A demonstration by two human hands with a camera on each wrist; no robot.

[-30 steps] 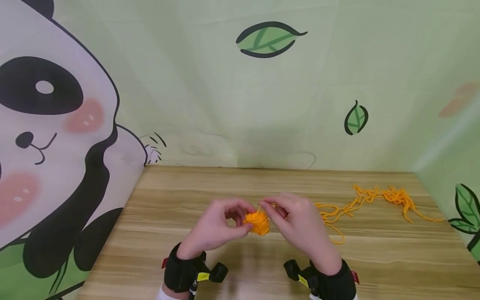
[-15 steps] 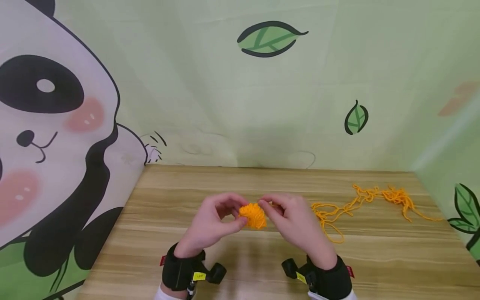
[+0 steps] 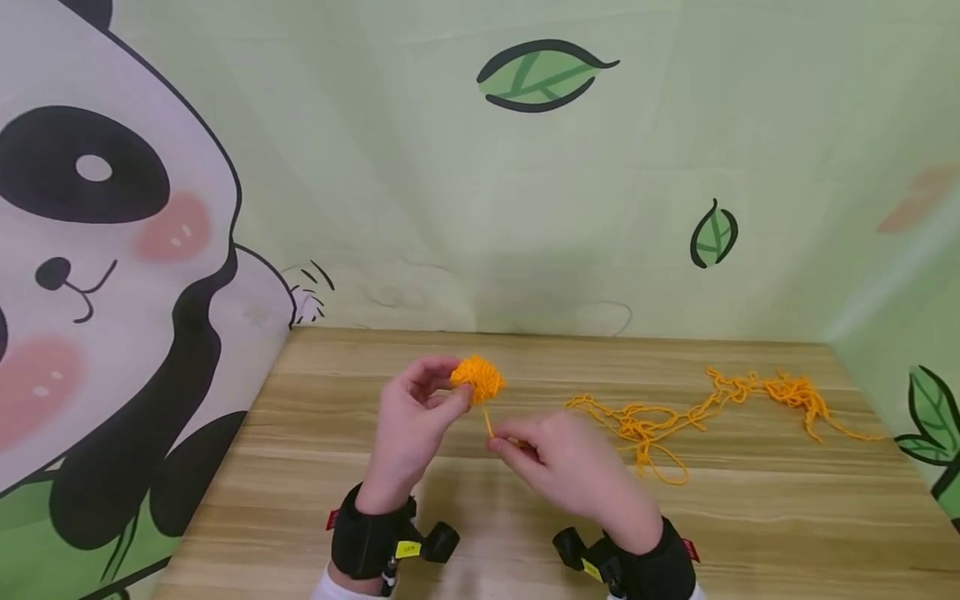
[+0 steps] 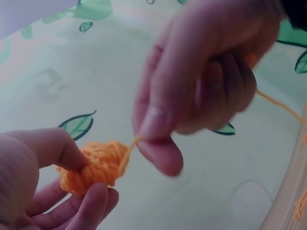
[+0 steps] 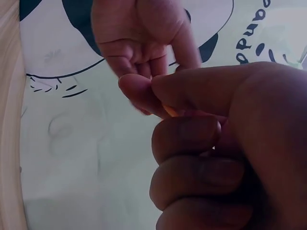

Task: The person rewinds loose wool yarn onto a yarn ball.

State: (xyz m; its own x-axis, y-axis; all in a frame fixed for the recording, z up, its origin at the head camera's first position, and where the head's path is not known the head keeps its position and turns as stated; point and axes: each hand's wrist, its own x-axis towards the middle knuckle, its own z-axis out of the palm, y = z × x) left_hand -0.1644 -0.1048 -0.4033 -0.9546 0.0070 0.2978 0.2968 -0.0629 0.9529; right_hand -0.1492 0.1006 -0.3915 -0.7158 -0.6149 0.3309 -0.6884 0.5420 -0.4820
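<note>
A small ball of orange yarn (image 3: 480,379) is held up above the table by my left hand (image 3: 411,429). In the left wrist view the thumb and fingers grip the yarn ball (image 4: 98,167) from its sides. From the ball a short taut strand (image 3: 487,421) runs to my right hand (image 3: 573,462), which pinches it between thumb and index finger. The other fingers of the right hand (image 5: 201,167) are curled in the right wrist view, where the ball is mostly hidden behind them. More yarn trails out of that hand in the left wrist view.
Loose, tangled orange yarn (image 3: 645,425) lies on the wooden table (image 3: 750,533) to the right of my hands, with a denser clump (image 3: 798,392) farther right. A printed backdrop (image 3: 375,167) with a panda and leaves stands behind the table.
My left hand has lifted the ball away and to the left. My right hand has moved down and left, drawing a strand out between them. The near loose yarn has shifted left.
</note>
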